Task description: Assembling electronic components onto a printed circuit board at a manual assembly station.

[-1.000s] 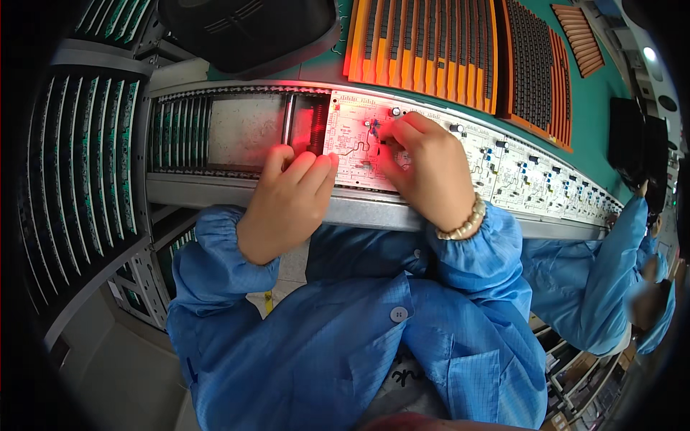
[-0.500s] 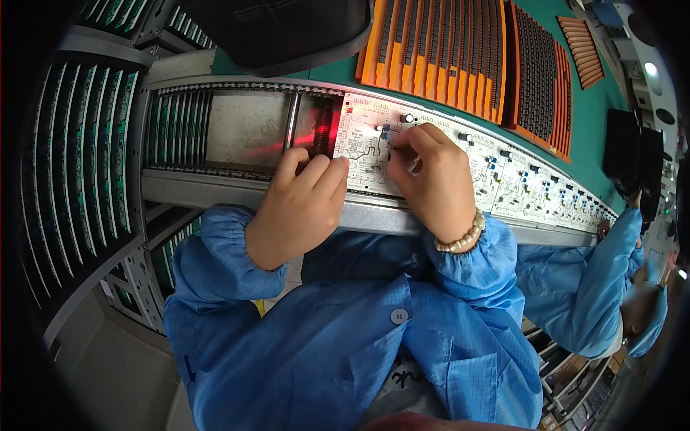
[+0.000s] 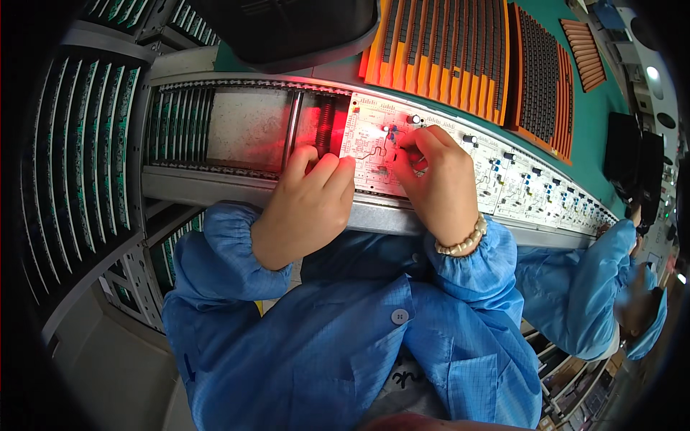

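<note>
A white circuit board [image 3: 370, 172] with small parts on it lies on the conveyor rails, first in a row of boards. My left hand [image 3: 309, 197] is closed, with its fingertips down at the left edge of that board; what they hold, if anything, is hidden. Over the middle of the same board, my right hand [image 3: 442, 183] makes a pinch, thumb and forefinger close to the surface beside small blue parts [image 3: 392, 131]. Whatever sits in this pinch is too small and covered to name. A black capacitor [image 3: 414, 119] stands near the board's far edge.
Orange trays [image 3: 431, 57] filled with dark parts lie beyond the conveyor's metal rail [image 3: 215, 185], next to a black bin [image 3: 287, 32]. Racks of upright boards [image 3: 79, 158] stand at left. Further right, a co-worker [image 3: 575, 294] in blue works along the line.
The row of boards has shifted slightly right, and both my hands have moved a little with it. Red light now spreads across the first board.
</note>
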The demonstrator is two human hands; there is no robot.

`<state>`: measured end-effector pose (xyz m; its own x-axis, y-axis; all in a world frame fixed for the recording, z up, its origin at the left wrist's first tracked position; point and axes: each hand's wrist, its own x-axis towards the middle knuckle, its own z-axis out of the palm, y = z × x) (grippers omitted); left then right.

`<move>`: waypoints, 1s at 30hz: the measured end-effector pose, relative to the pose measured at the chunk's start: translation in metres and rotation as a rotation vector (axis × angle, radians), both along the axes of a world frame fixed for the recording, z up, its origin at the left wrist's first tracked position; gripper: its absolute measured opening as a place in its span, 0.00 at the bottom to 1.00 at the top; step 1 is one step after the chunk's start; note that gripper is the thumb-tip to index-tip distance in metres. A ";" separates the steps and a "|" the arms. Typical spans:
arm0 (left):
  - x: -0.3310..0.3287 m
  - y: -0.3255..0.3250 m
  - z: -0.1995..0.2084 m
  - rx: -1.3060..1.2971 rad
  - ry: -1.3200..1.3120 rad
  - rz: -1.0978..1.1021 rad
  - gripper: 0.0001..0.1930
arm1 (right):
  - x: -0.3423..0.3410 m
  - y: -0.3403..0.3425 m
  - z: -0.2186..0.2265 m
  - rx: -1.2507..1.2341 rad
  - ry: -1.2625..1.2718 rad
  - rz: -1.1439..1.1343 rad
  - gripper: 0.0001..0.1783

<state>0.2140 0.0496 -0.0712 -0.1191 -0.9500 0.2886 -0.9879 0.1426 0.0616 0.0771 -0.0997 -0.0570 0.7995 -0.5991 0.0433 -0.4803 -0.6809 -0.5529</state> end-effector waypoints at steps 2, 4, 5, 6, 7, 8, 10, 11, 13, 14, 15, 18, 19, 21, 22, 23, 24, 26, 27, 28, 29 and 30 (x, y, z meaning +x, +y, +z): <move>-0.001 -0.001 0.000 0.001 -0.005 -0.002 0.07 | -0.001 -0.002 -0.003 0.070 -0.047 -0.010 0.10; -0.001 -0.001 0.000 0.001 -0.015 -0.003 0.07 | -0.001 -0.002 -0.004 0.104 -0.071 -0.016 0.10; -0.001 -0.001 0.001 0.003 -0.020 -0.002 0.07 | -0.001 -0.001 -0.003 0.059 -0.039 -0.020 0.10; -0.002 -0.001 0.001 0.004 -0.020 -0.002 0.07 | 0.000 0.001 -0.001 0.014 -0.008 -0.023 0.10; -0.002 -0.002 0.002 0.010 -0.021 -0.004 0.07 | 0.001 0.002 0.000 -0.031 0.023 -0.026 0.09; -0.002 -0.002 0.003 0.016 -0.023 -0.006 0.07 | 0.002 0.004 0.002 -0.030 0.023 -0.026 0.09; -0.003 -0.002 0.003 0.022 -0.024 -0.009 0.07 | 0.004 0.006 0.007 -0.139 0.112 0.013 0.08; -0.003 -0.002 0.003 0.024 -0.026 -0.008 0.08 | 0.005 0.008 0.009 -0.193 0.157 0.032 0.07; -0.004 -0.002 0.003 0.027 -0.030 -0.010 0.08 | 0.008 0.015 0.009 -0.256 0.214 0.052 0.07; -0.004 -0.001 0.004 0.025 -0.032 -0.014 0.08 | 0.010 0.020 0.008 -0.319 0.272 0.073 0.07; -0.005 -0.003 0.006 0.045 -0.031 -0.014 0.08 | 0.011 0.024 0.010 -0.385 0.333 0.083 0.08; -0.006 -0.007 0.010 0.061 -0.039 -0.057 0.09 | 0.002 0.038 0.006 -0.616 0.407 0.179 0.14; -0.007 -0.005 0.009 0.066 -0.022 -0.024 0.10 | -0.002 0.044 0.004 -0.626 0.415 0.143 0.14; -0.009 -0.005 0.006 0.061 0.018 0.025 0.11 | -0.010 0.047 0.002 -0.661 0.334 0.142 0.18; -0.009 -0.007 0.005 0.033 0.015 -0.023 0.11 | -0.019 0.040 0.002 -0.681 0.350 0.091 0.18; -0.009 -0.007 0.004 0.061 0.049 0.030 0.11 | -0.029 0.034 0.001 -0.600 0.244 0.101 0.18; -0.008 -0.008 0.003 0.089 0.084 0.082 0.11 | -0.039 0.027 0.002 -0.523 0.136 0.112 0.19; -0.005 -0.010 0.004 0.059 0.134 0.079 0.10 | -0.067 0.007 0.016 -0.315 0.018 0.093 0.18; -0.005 -0.008 0.004 0.056 0.196 0.124 0.10 | -0.090 -0.011 0.032 -0.178 0.014 0.069 0.17; -0.003 -0.007 0.003 0.043 0.195 0.108 0.10 | -0.111 -0.031 0.052 -0.204 0.067 0.022 0.17; -0.001 -0.003 0.004 0.046 0.197 0.143 0.10 | -0.131 -0.055 0.067 -0.224 0.108 -0.019 0.16; -0.001 -0.003 0.005 0.044 0.205 0.169 0.11 | -0.155 -0.090 0.063 -0.206 0.011 -0.100 0.14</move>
